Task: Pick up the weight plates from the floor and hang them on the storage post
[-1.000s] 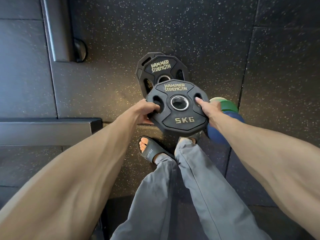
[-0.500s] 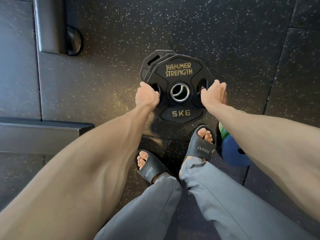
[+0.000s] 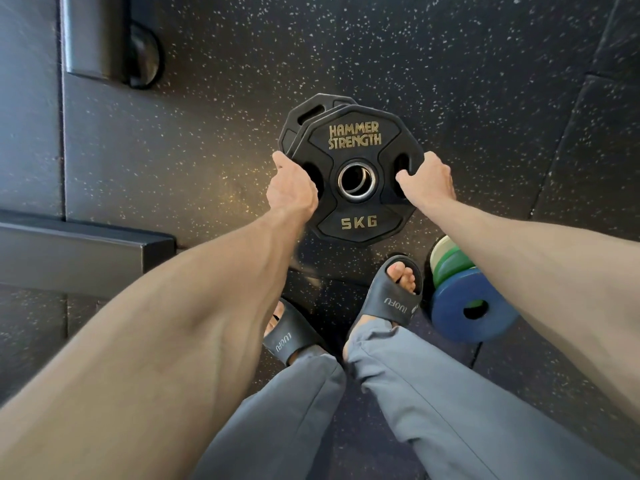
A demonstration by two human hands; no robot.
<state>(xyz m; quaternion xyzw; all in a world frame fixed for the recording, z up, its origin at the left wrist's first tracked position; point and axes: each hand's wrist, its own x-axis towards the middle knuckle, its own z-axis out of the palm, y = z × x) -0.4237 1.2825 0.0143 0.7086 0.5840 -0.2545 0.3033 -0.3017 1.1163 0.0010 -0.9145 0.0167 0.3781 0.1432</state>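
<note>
A black 5 kg weight plate (image 3: 353,216) marked HAMMER STRENGTH lies on top of a second black plate (image 3: 304,116), whose upper left edge sticks out from under it, on the speckled rubber floor. My left hand (image 3: 292,188) grips the top plate's left edge and slot. My right hand (image 3: 427,176) holds its right side, fingers hooked into the right slot. The storage post is not in view.
A stack of blue, green and pale small plates (image 3: 464,306) sits at the right beside my right foot. My feet in black slides (image 3: 391,296) stand just below the plates. A dark metal frame base (image 3: 79,247) runs along the left, with an upright and a round foot (image 3: 142,57) at top left.
The 5 kg plate has gone from raised near my legs down and forward onto the other black plate. Both hands stayed on its sides, and my feet stepped forward.
</note>
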